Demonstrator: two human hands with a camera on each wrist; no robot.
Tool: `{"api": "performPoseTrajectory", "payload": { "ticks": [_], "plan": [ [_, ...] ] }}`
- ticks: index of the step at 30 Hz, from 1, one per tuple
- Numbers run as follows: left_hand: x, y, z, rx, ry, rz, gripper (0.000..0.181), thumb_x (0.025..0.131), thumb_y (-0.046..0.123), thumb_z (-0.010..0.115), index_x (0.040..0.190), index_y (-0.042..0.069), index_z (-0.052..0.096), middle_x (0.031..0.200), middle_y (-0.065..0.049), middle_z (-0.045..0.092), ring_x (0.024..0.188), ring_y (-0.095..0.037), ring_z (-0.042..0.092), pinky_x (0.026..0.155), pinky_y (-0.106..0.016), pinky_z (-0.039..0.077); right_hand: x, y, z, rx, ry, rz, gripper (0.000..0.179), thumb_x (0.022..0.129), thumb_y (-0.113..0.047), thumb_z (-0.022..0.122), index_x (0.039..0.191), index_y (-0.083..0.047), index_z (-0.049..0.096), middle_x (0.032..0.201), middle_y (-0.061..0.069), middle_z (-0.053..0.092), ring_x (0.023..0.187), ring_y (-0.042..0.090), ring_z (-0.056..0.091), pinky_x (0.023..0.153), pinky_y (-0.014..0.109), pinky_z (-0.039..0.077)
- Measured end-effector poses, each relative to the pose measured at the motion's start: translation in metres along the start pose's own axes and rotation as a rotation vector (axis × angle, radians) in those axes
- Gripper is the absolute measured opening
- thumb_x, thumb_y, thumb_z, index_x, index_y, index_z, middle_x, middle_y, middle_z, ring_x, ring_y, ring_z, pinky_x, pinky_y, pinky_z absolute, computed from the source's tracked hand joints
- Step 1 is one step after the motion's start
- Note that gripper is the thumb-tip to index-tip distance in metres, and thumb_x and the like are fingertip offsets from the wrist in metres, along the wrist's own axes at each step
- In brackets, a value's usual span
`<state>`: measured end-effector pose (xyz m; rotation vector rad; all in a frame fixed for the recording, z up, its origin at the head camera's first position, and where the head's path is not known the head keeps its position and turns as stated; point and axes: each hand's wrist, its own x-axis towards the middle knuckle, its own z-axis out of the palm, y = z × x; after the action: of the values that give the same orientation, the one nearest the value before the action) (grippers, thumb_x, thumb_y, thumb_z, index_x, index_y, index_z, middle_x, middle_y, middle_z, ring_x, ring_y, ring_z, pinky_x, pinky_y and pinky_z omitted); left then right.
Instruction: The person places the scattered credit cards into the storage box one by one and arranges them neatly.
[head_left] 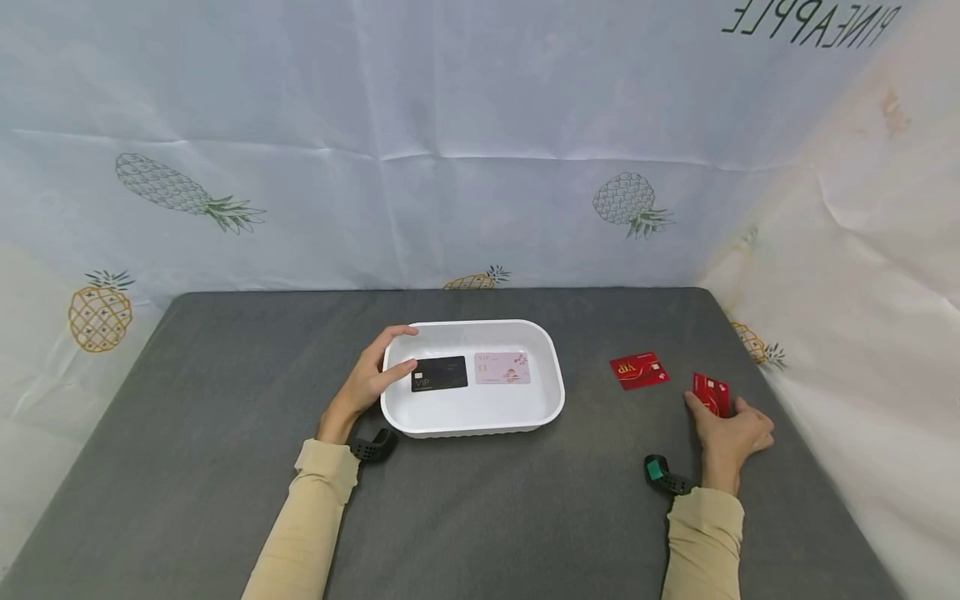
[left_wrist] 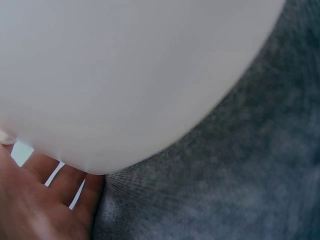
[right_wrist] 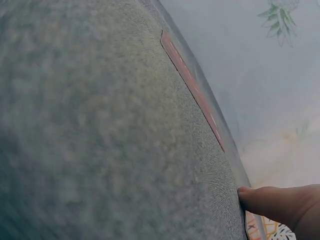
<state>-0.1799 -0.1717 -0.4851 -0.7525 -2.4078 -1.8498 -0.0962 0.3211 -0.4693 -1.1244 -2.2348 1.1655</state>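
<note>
A white plastic tray (head_left: 472, 417) sits on the table with a black VIP card (head_left: 442, 374) and a pink VIP card (head_left: 502, 368) lying in it. My left hand (head_left: 369, 379) holds the tray's left end, thumb over the rim. In the left wrist view its fingers (left_wrist: 70, 185) lie along the tray's outer wall (left_wrist: 130, 100). Off to the right, my right hand (head_left: 731, 433) pinches a red card (head_left: 711, 393) by its sides, thumb at the left edge. Another red card (head_left: 639, 371) lies flat between that hand and the tray.
Grey cloth covers the table (head_left: 187, 433). Behind it hangs a pale curtain (head_left: 450, 100) with pineapple prints, and a white cloth (head_left: 885, 333) slopes along the right side. Each wrist wears a dark band, such as the right wristband (head_left: 669, 479).
</note>
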Motion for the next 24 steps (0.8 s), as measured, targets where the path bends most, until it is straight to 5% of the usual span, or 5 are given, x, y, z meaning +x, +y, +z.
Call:
{"api": "performPoseTrajectory", "payload": {
  "ticks": [16,24],
  "plan": [
    [-0.0011,-0.0004,0.0005,0.007,0.008,-0.003,0.048,0.094,0.005,0.064,0.141,0.002,0.052,0.145,-0.023,0.05,0.109,-0.023,0.057,0.087,-0.022,0.051,0.0044,-0.0002,-0.0056,-0.064,-0.04,-0.009,0.065,0.094,-0.021,0.068,0.147,0.01,0.046,0.151,0.038,0.027,0.142,0.049,0.017,0.113,0.063,0.022],
    [-0.0004,-0.0014,0.0008,-0.002,0.011,0.008,0.048,0.095,0.005,0.063,0.141,0.001,0.051,0.145,-0.024,0.05,0.111,-0.025,0.057,0.088,-0.021,0.05,0.0073,-0.0043,-0.0102,-0.065,-0.096,-0.032,0.064,0.095,-0.018,0.068,0.15,0.004,0.045,0.151,0.032,0.046,0.147,0.045,0.029,0.118,0.059,0.032]
  ]
}}
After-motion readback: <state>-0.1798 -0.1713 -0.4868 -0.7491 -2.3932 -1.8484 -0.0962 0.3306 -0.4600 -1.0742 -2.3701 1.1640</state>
